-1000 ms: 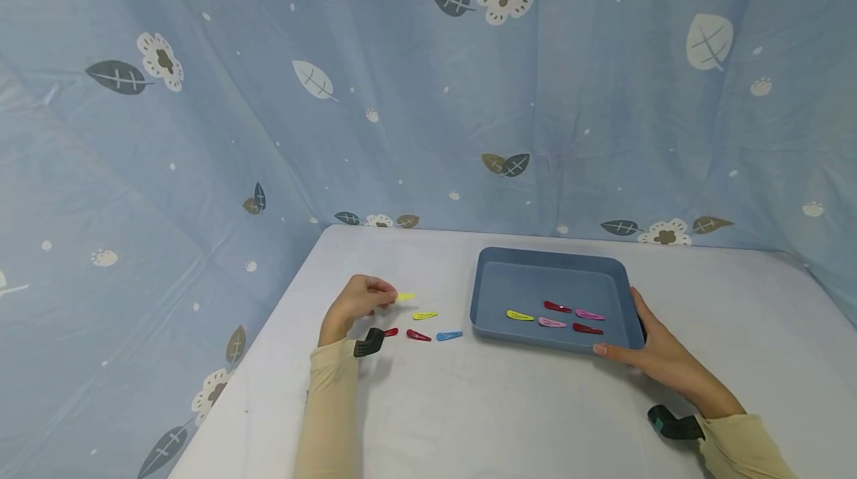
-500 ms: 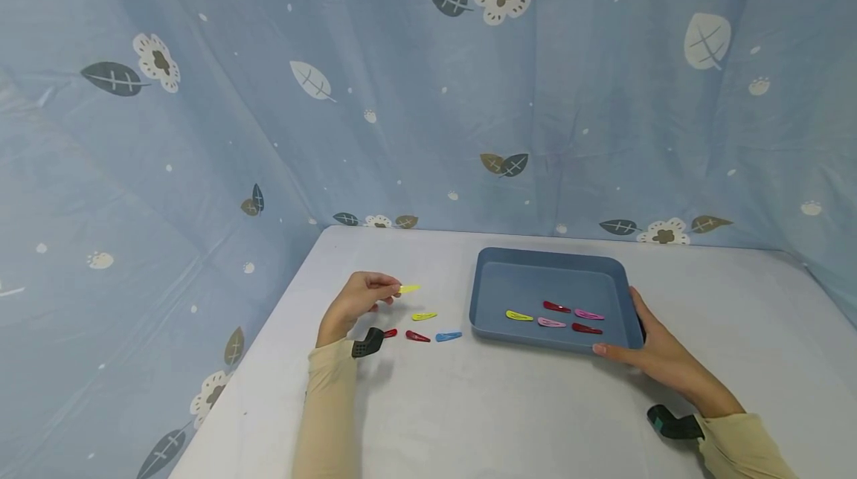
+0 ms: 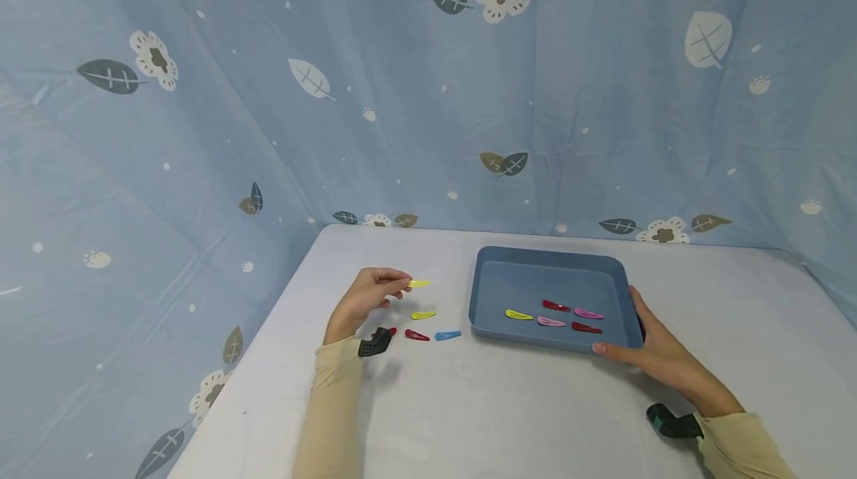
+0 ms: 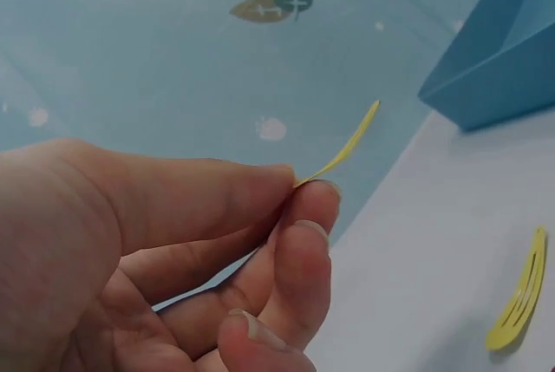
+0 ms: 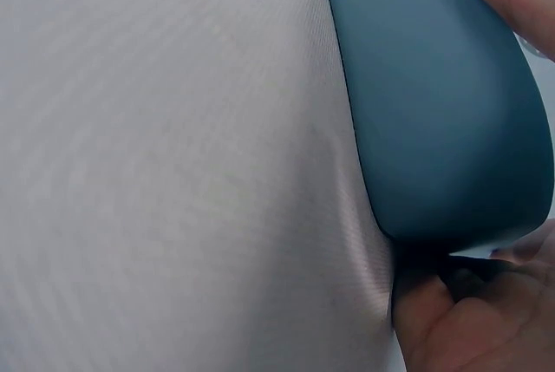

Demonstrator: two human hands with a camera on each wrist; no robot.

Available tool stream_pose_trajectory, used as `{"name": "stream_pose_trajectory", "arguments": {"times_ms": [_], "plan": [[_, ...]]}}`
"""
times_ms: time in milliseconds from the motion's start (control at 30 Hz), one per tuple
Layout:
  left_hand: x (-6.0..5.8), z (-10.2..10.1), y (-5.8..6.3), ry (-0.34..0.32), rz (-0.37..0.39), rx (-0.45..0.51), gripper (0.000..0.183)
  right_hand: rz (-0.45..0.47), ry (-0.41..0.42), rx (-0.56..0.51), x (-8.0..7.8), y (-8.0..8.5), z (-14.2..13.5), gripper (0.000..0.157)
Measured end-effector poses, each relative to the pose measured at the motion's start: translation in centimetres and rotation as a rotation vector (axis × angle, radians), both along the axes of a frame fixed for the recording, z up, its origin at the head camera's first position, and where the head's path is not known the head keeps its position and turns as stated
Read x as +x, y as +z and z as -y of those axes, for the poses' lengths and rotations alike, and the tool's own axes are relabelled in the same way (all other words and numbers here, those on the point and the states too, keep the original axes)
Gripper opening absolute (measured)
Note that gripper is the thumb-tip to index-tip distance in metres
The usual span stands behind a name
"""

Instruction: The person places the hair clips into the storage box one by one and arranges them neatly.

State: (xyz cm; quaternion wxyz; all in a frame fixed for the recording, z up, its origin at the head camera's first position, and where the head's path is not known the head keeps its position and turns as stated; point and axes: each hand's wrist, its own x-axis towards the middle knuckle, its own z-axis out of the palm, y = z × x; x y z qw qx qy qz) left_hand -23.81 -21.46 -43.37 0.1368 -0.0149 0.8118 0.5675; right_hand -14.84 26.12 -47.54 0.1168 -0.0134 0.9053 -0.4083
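Note:
Between thumb and index finger, my left hand [image 3: 367,299] pinches a yellow snap hair clip [image 4: 354,141], raised over the table left of the blue tray [image 3: 522,282]. The clip's far end points toward the tray in the head view. My right hand [image 3: 672,364] grips the tray's near right corner, thumb on the front rim and fingers round the side. Inside the tray lie a yellow clip [image 3: 518,314], two red clips and two pink clips. Below my left hand, a second yellow clip [image 3: 423,315] rests on the table.
Near the left wrist lie a red clip [image 3: 417,335] and a blue clip [image 3: 448,335]. Another red clip [image 3: 393,331] is mostly hidden by the black wrist camera [image 3: 376,342]. A patterned blue curtain [image 3: 402,92] borders the white table [image 3: 509,404] at the back and left.
The left hand has lifted the yellow clip off the table and carried it slightly right and away from the body. The right hand and tray have stayed in place.

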Motion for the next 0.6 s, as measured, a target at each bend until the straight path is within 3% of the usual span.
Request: {"name": "stream_pose_trajectory", "arguments": {"times_ms": [600], "plan": [[0.2,-2.4,0.8,-0.022,-0.036,0.120,0.023,-0.009,-0.001,-0.021,0.0,0.0,0.0,0.122]]}}
